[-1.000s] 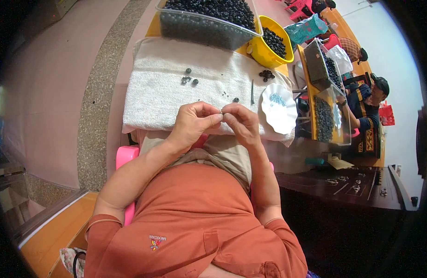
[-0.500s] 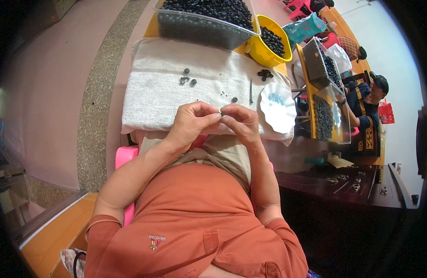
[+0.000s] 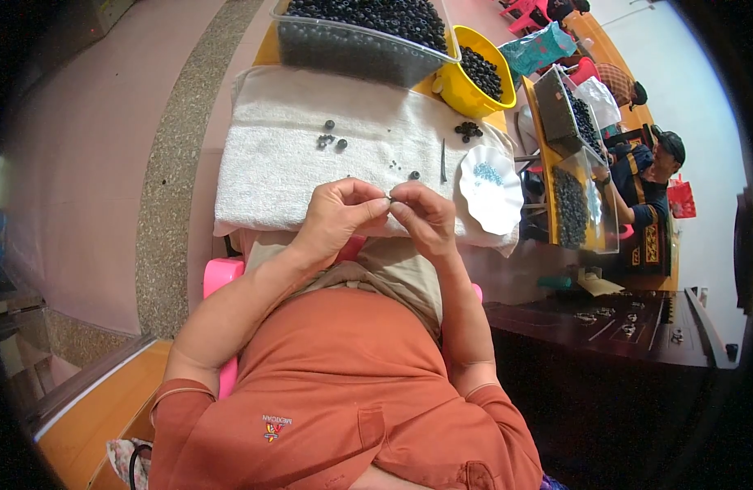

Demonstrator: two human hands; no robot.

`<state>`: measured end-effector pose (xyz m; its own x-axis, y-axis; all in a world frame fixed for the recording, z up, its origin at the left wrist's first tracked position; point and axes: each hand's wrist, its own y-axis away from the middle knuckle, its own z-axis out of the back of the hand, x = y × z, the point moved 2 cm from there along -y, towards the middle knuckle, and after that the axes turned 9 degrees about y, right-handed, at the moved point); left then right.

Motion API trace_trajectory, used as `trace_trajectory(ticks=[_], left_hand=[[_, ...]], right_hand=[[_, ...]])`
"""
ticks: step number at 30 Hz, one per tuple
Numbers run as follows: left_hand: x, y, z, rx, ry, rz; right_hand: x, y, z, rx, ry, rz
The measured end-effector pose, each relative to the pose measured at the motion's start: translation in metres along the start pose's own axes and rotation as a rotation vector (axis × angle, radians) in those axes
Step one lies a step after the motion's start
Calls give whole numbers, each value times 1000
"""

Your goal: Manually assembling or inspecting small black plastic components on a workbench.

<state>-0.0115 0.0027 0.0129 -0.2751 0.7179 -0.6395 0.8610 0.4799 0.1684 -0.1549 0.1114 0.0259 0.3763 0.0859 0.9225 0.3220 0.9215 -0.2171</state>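
Note:
Over the near edge of a white towel [image 3: 270, 163], my left hand [image 3: 344, 214] and my right hand [image 3: 427, 219] meet fingertip to fingertip. Each is closed in a pinch of thumb and forefinger. A tiny dark piece [image 3: 390, 199] shows between them, mostly covered by the fingers, too small to name. Just beyond my right fingers lies a round black bead-like piece [image 3: 415, 175]. Two more black pieces [image 3: 341, 144] and small dark bits [image 3: 324, 141] rest farther off to the left. A slim dark tool [image 3: 443, 161] lies beside a white scalloped plate [image 3: 491, 208] holding small blue bits.
At the towel's far side stand a clear bin [image 3: 352, 53] and a yellow basin [image 3: 458, 94], both full of black pieces. A small pile of them [image 3: 468, 131] sits near the basin. Rightward, a person [image 3: 638, 180] sits by further clear bins [image 3: 571, 212].

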Motion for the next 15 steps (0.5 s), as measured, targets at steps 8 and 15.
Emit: trace_trajectory(ticks=[8,15], left_hand=[[1,-1,2,-2,-27,-26],[-1,0,-1,9,-251,-160]], right_hand=[[-3,-2,3,-7,-22,95],[0,-1,4,-12,-111,36]])
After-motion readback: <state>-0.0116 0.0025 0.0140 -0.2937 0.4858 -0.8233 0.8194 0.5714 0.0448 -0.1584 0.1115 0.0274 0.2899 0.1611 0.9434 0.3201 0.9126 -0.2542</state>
